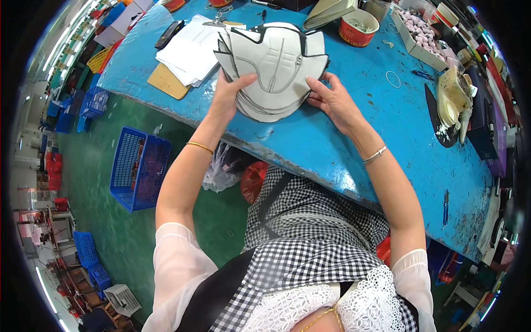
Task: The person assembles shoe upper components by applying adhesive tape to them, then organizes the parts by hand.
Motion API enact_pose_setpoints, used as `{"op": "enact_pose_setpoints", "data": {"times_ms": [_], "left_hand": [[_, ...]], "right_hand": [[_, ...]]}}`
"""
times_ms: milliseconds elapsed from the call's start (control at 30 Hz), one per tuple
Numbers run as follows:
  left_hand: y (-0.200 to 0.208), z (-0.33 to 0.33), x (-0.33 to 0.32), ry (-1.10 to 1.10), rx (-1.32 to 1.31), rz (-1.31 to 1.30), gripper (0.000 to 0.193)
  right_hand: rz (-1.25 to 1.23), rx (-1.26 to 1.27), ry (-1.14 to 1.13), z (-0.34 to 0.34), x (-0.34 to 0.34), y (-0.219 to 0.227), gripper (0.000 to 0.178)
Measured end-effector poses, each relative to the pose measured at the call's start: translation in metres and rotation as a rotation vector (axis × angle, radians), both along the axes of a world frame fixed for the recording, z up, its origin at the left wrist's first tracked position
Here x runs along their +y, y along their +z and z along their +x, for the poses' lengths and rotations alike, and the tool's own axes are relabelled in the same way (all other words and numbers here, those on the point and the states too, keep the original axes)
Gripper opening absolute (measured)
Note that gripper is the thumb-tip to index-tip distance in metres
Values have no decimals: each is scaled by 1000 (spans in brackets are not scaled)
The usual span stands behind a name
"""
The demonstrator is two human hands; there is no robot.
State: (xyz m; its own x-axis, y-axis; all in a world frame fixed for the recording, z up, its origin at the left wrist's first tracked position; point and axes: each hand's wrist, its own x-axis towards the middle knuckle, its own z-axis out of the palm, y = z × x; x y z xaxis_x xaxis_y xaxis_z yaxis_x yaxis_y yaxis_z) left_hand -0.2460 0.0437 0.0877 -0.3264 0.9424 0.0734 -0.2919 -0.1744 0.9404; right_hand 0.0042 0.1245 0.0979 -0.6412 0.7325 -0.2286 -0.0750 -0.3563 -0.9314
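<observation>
A stack of white shoe-upper pieces point(276, 61) with black edging and grey stitched lines is above the near edge of the blue table. My left hand point(227, 94) grips its left side, thumb on the top piece and fingers hidden behind. On the right side, my right hand point(333, 99) holds the stack between thumb and fingers. Several layers fan out at the lower and left edges. Whether the stack rests on the table or is slightly lifted, I cannot tell.
White papers point(191, 47) lie over a brown board point(167, 82), beside a black phone point(169, 34). A red tub point(358, 34) of rubber bands, a box of small pinkish pieces point(423, 41) and a yellowed glue container point(454, 94) stand rightward. A blue crate point(126, 160) sits on the green floor.
</observation>
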Motion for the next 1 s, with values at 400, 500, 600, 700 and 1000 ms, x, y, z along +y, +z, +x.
{"op": "enact_pose_setpoints", "data": {"times_ms": [400,500,600,700,1000], "left_hand": [[22,75,-16,-154,-416,101,54],[4,98,-22,-201,-574,220,53],[-16,98,-24,-346,-315,274,48],[-29,91,-25,-446,221,333,44],[-56,82,-18,-337,259,11,53]], "right_hand": [[695,30,-285,31,-11,43,81],[535,86,-277,68,-13,50,92],[383,-62,-54,111,-15,36,105],[410,-105,-80,134,-32,32,86],[299,-318,-57,155,-55,40,104]]}}
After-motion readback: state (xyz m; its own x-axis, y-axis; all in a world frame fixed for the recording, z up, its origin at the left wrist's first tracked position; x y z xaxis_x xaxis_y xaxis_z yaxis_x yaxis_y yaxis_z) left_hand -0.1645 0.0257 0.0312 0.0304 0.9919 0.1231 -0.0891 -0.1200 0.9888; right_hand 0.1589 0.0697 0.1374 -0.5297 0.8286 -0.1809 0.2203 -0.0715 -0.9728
